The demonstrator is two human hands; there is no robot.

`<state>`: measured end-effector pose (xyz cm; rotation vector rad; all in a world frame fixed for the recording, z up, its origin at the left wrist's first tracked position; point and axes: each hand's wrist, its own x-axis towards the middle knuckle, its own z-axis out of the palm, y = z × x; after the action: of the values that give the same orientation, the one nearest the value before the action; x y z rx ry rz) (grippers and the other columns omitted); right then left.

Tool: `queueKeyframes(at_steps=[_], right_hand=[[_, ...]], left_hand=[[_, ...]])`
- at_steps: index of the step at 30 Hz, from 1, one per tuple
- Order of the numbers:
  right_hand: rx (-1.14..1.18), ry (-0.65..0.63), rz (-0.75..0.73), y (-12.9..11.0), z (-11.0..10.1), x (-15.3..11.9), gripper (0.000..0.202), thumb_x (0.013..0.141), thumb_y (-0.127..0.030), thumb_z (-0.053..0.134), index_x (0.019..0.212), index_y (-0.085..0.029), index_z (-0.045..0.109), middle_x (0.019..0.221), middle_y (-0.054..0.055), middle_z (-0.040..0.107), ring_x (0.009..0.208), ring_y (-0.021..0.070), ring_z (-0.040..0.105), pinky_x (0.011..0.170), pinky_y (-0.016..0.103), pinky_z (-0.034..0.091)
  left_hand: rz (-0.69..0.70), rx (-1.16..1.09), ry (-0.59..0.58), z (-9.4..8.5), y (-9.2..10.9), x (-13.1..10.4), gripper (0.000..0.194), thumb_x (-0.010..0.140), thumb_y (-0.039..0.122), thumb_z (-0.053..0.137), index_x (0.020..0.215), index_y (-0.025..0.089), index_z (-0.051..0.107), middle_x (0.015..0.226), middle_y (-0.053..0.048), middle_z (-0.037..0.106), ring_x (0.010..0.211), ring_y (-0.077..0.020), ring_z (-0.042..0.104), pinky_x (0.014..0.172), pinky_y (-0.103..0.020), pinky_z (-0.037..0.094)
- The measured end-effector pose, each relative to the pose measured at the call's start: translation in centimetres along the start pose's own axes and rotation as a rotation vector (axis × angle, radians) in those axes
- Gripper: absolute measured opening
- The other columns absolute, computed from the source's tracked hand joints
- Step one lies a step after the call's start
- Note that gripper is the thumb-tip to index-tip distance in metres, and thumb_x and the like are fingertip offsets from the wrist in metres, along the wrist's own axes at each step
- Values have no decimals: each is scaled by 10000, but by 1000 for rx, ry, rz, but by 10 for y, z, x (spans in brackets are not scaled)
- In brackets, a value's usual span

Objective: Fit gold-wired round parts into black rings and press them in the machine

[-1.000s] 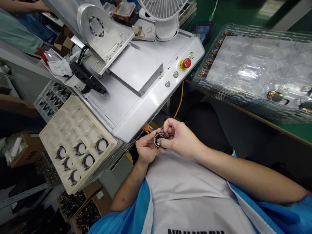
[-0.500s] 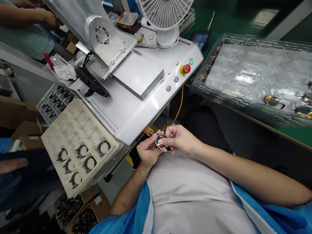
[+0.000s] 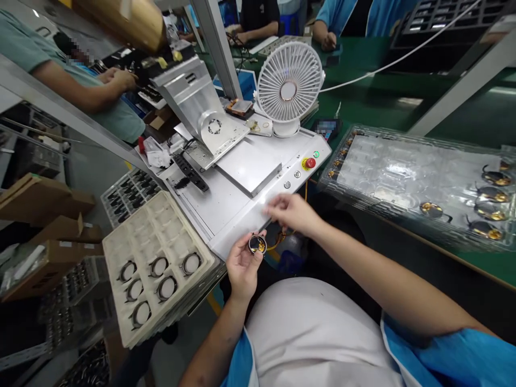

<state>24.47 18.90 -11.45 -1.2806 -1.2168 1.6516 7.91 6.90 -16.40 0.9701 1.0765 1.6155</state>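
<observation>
My left hand [image 3: 243, 264] is closed round the edge of a round watch case [image 3: 257, 244] with black and gold-coloured parts inside, just off the machine's front edge. Its open face is turned up. My right hand [image 3: 291, 213] is apart from it, up and to the right, over the white front panel. Thumb and fingers are drawn together there, slightly blurred; whether something small is between them is hidden. Left of the machine, a beige tray [image 3: 158, 307] carries several watch cases [image 3: 166, 288] with pale round faces.
The white machine [image 3: 226, 215] has a red stop button [image 3: 309, 163] and a metal fixture [image 3: 213, 131]. A white fan [image 3: 288, 88] stands behind. At right are stacked clear trays [image 3: 387, 177] with black-and-gold round parts [image 3: 432, 210]. A co-worker's arm [image 3: 80, 83] is at upper left.
My right hand has left the watch case and moved up over the front panel. The left hand still holds the case. The view has tilted up, showing more of the room.
</observation>
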Motion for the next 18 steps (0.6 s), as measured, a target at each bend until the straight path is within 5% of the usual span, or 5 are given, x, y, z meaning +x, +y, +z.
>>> queueKeyframes(at_steps=[3,6,9,13,18], right_hand=[[-7,335,-88,-33,-28,43,392,788,-424,888,816,-192,574,525,-42,575,340,85,447,310,204,383],[-58,382,-66,-58,-45,67,354,825,-302,851,706,-194,535,487,-37,529,335,83,420,330,212,358],[-74,344,-129,-64,-46,62,354,831,-226,813,637,-190,520,479,-33,510,354,71,406,365,208,349],[-46,204,-222,-47,-29,18,338,827,-322,803,660,-192,539,481,-25,536,372,80,423,382,209,327],[-57,-165,-28,-10,-4,-51,412,729,-488,864,702,-185,586,496,-13,577,390,99,461,385,210,341]], left_hand=[[-55,-19,-102,1,10,-1,371,813,280,857,1167,258,746,1195,-91,776,1031,-297,796,947,-473,646],[-50,76,-109,1,14,-4,549,704,209,926,1216,228,730,1149,-116,781,929,-258,809,830,-379,676],[30,186,-76,1,13,-6,711,588,173,979,1251,197,724,1110,-139,803,936,-245,799,812,-331,673],[153,341,-82,2,10,-9,759,628,137,954,1335,182,680,1168,-157,799,981,-235,796,881,-320,662],[256,482,-100,6,11,-10,806,706,163,917,1443,187,593,1264,-179,762,1071,-276,782,889,-353,673]])
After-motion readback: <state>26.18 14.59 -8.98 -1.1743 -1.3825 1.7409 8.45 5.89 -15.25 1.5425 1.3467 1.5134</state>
